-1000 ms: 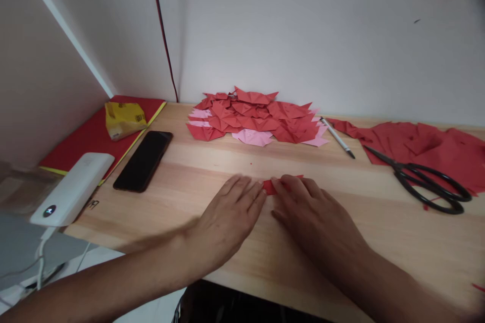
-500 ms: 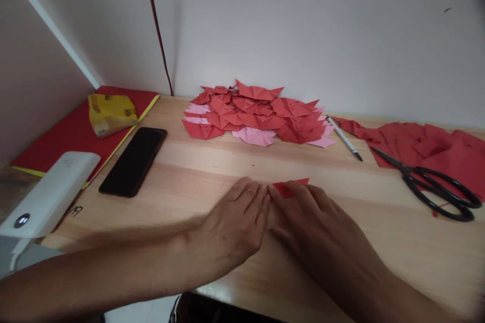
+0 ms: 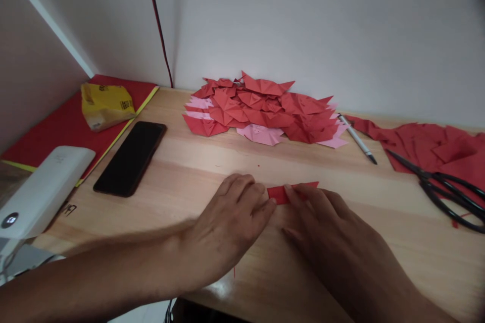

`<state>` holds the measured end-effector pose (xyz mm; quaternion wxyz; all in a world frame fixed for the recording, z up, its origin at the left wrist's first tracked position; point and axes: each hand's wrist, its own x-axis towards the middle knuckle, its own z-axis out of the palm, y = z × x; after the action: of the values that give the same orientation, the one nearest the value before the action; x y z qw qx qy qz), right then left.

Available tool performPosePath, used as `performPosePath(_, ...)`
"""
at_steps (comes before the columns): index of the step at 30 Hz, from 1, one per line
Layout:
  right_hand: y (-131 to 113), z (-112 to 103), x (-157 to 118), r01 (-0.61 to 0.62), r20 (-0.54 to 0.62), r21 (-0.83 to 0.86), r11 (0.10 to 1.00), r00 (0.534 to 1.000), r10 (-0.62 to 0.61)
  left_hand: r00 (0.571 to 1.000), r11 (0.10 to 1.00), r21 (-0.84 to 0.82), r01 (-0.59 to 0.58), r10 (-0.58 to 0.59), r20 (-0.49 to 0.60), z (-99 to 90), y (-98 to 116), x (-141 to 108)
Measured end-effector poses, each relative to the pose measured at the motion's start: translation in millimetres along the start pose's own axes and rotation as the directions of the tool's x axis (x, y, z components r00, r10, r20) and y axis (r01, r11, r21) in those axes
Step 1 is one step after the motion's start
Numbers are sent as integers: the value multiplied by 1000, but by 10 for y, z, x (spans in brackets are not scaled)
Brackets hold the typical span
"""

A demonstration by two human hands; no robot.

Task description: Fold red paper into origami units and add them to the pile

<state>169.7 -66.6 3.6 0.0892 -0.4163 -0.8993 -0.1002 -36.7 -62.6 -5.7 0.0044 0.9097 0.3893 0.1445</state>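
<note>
A small folded red paper strip (image 3: 279,195) lies flat on the wooden table (image 3: 182,161), between my two hands. My left hand (image 3: 238,217) presses on its left end, fingers bent and close together, thumb along the paper's lower edge. Over the right part rests my right hand (image 3: 326,222), its fingertips pressing the paper down; a pointed red corner shows beyond them. Part of the paper is hidden under both hands. Behind them, against the wall, sits a pile of folded red and pink paper pieces (image 3: 261,106).
On the left are a black phone (image 3: 131,158), a white power bank (image 3: 49,189) and a yellow packet (image 3: 108,103) on a red sheet (image 3: 45,123). Toward the right lie a white pen (image 3: 357,139), black scissors (image 3: 435,179) and crumpled red paper (image 3: 454,146).
My hands have moved slightly apart, uncovering more of the red strip between them. The view has shifted a little, so the scissors now sit nearer the right edge.
</note>
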Motion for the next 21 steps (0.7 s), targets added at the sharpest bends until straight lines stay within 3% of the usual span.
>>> performPosePath(5, -13, 1, -19, -8, 44, 34, 999, 999, 6, 999, 1000, -24, 15, -16, -52, 12, 16, 14)
performPosePath(21, 6, -11, 47, -34, 114, 68, 997, 993, 26, 997, 997, 10, -79, 79, 5, 4, 21, 29)
